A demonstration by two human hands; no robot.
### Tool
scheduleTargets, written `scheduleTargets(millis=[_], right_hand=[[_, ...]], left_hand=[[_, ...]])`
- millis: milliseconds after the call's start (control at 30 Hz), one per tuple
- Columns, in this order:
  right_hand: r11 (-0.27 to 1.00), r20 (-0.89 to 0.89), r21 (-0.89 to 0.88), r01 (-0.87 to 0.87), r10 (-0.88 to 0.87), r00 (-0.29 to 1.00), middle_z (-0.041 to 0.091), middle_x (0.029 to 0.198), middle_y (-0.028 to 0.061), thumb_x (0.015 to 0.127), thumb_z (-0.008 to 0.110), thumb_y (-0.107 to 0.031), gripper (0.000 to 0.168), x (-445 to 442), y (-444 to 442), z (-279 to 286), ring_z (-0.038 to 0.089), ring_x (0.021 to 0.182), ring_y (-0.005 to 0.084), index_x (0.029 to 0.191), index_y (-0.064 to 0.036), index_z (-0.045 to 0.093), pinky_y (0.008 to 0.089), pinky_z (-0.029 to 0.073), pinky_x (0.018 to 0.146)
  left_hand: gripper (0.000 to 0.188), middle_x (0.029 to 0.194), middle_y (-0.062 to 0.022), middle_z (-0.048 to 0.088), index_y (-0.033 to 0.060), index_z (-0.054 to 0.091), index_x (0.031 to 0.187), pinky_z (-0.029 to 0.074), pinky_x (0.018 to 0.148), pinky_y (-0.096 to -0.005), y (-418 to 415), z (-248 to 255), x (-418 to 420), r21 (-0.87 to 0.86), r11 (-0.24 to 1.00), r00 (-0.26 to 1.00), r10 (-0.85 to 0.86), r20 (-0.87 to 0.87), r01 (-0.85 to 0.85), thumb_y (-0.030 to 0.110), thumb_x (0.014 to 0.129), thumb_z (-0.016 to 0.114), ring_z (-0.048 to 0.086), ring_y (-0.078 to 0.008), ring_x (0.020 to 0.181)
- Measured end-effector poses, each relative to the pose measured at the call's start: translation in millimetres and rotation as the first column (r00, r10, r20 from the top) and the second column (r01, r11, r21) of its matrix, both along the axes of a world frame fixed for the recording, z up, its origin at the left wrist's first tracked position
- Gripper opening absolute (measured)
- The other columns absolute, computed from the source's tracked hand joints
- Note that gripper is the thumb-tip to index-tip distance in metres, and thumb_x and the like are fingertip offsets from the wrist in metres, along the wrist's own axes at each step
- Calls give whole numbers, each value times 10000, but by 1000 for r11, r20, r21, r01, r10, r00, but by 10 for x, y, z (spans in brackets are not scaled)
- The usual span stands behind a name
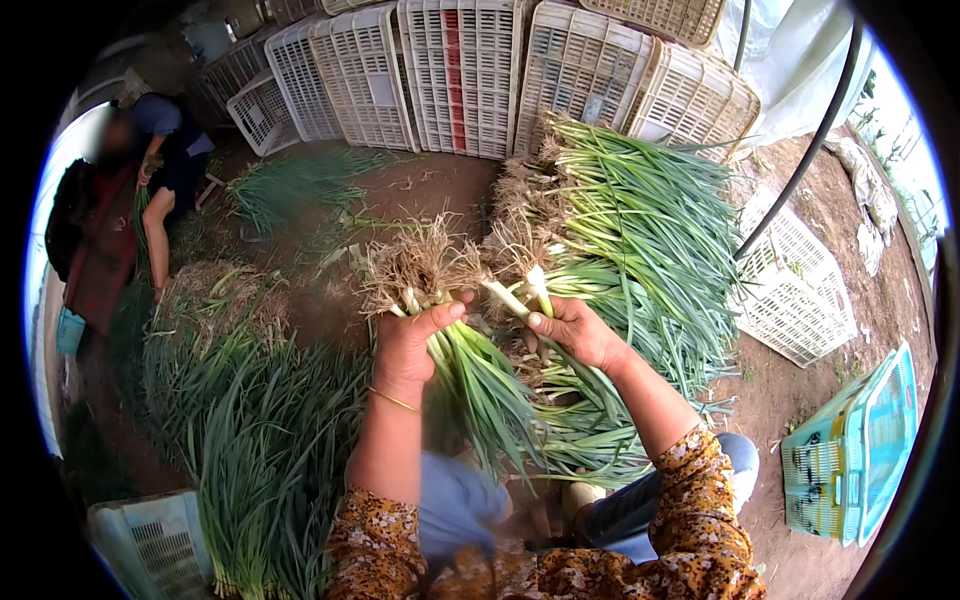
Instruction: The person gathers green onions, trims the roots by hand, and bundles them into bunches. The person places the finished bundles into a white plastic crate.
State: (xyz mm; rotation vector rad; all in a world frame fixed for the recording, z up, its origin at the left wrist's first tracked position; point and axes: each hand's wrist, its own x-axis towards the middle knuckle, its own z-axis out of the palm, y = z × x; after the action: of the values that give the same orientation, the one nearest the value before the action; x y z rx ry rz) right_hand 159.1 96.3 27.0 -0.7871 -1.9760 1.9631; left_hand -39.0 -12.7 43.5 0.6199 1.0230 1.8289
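My left hand (409,337) is closed round a bunch of green onions (480,367), its tangled brown roots upward and its leaves hanging down to the right. To its right, my right hand (574,330) grips a couple of green onion stalks (510,300) by their white lower stems, roots pointing up. Behind and beside my right hand lies a large pile of green onions (637,210), roots to the left and leaves to the right. Another large heap of green onions (262,420) lies left of my left arm.
White plastic crates (465,82) stand in a row at the back. One white crate (795,277) and some stacked turquoise crates (847,450) are on the right. A light blue crate (154,544) sits at lower left. Another person (169,142) bends at upper left near a small leafy heap (300,180).
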Motion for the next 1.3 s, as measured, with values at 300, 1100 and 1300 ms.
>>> scheduleTargets(millis=[300,1100,1300], right_hand=[[777,224,630,-8,-172,959,623,836,216,915,490,-282,409,-124,-573,580,611,780,391,1232,-32,421,452,479,714],[149,-37,985,86,-307,951,506,833,88,739,590,-89,494,-248,-736,467,565,705,259,1225,-73,501,366,490,592],[216,-234,935,281,-222,947,520,818,86,686,682,-163,403,-88,-545,726,554,731,266,1063,-68,578,360,479,638]], left_hand=[[408,1011,-91,615,10,557,1100,473,856,-339,-77,-6,316,83,990,979,-129,158,117,7,701,645,592,-212,925],[412,1072,-107,591,19,506,1169,453,911,-361,-35,-134,465,145,989,977,-57,207,27,63,785,648,566,-234,1011],[451,1037,-80,597,16,513,1145,490,840,-320,-112,-65,416,178,970,978,-186,90,168,31,712,637,580,-193,952]])
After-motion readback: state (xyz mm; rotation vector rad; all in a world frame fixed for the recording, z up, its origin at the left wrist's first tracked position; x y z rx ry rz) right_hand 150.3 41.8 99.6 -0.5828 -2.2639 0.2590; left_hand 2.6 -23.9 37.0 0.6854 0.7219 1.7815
